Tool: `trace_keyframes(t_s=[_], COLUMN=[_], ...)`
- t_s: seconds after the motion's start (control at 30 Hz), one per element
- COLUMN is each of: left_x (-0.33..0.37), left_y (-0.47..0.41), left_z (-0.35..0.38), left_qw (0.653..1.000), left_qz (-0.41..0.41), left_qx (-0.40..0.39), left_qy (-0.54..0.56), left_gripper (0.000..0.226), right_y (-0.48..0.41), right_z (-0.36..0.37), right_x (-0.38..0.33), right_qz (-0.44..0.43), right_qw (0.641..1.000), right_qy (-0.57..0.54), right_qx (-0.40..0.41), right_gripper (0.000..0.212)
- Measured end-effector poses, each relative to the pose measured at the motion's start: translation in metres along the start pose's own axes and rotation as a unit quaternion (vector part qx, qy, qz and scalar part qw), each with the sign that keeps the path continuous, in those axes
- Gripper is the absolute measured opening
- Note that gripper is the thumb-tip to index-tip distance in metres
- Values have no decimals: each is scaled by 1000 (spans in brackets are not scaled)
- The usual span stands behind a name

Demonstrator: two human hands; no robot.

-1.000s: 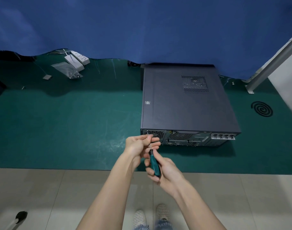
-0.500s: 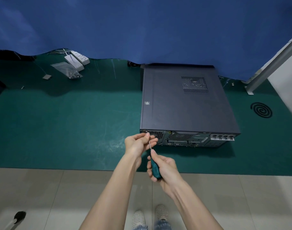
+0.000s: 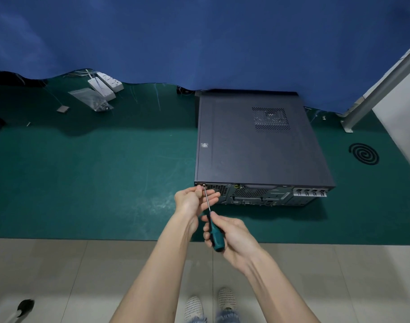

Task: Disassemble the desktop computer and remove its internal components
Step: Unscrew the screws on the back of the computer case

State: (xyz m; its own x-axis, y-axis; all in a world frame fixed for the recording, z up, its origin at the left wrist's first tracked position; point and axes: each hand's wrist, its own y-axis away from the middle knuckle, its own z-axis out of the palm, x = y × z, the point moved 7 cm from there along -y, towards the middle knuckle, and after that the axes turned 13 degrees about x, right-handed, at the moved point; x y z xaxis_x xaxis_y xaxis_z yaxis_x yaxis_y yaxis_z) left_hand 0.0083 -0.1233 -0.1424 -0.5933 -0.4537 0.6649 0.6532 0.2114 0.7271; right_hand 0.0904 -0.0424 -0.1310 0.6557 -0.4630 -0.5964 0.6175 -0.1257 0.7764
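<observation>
The screwdriver (image 3: pixel 214 231) tip meets the rear corner of the desktop computer (image 3: pixel 257 150) behind the fingers of the left hand (image 3: pixel 192 201) — whether a screw sits there, and whether those fingers pinch the shaft or only rest against it, cannot be told. The right hand (image 3: pixel 232 236) covers much of the teal handle. The power strips' (image 3: pixel 106 86) cords vanish at the blue curtain's (image 3: pixel 199 43) hem. The lid sticker (image 3: pixel 204 145) is too small to read, as are the plastic bag's (image 3: pixel 90 97) contents. A blurred black object (image 3: pixel 24 306) and the shoes (image 3: pixel 208 306) are cut by the picture's edge.
</observation>
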Motion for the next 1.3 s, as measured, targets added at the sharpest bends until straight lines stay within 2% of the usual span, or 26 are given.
trace_keyframes(t_s=[0.07, 0.13, 0.27, 0.43, 0.6, 0.73, 0.9, 1.07, 1.3], left_x=[1, 0, 0, 1, -1, 0, -2, 0, -3], left_y=[1, 2, -1, 0, 3, 5, 6, 5, 2], left_z=[1, 2, 1, 3, 4, 5, 7, 7, 6], left_qw=[1000, 1000, 1000, 1000, 1000, 999, 999, 998, 999], left_qz=[-4, -10, -10, -12, -15, -21, -20, -13, -8], left_qx=[-7, -12, -10, -18, -18, -26, -26, -24, -29], left_qy=[10, 15, 5, -13, -9, -12, -26, -48, -44], left_gripper=[13, 15, 19, 23, 26, 27, 27, 28, 18], right_y=[0, 0, 1, -3, -2, 0, 2, 3, 2], right_z=[2, 3, -1, -11, -9, -7, -5, -6, -6], right_x=[-1, -2, 2, -3, 6, 2, 3, 0, 4], right_qz=[-16, -17, 20, -25, 36, 5, 29, 2, -13], right_qw=[999, 999, 1000, 994, 999, 1000, 999, 1000, 1000], right_qy=[31, 49, 14, 93, -1, 19, -25, 4, 5], right_qx=[-1, 2, -2, 42, 4, 5, -10, -3, 8], right_gripper=[12, 16, 33, 28, 32, 16, 31, 17, 22])
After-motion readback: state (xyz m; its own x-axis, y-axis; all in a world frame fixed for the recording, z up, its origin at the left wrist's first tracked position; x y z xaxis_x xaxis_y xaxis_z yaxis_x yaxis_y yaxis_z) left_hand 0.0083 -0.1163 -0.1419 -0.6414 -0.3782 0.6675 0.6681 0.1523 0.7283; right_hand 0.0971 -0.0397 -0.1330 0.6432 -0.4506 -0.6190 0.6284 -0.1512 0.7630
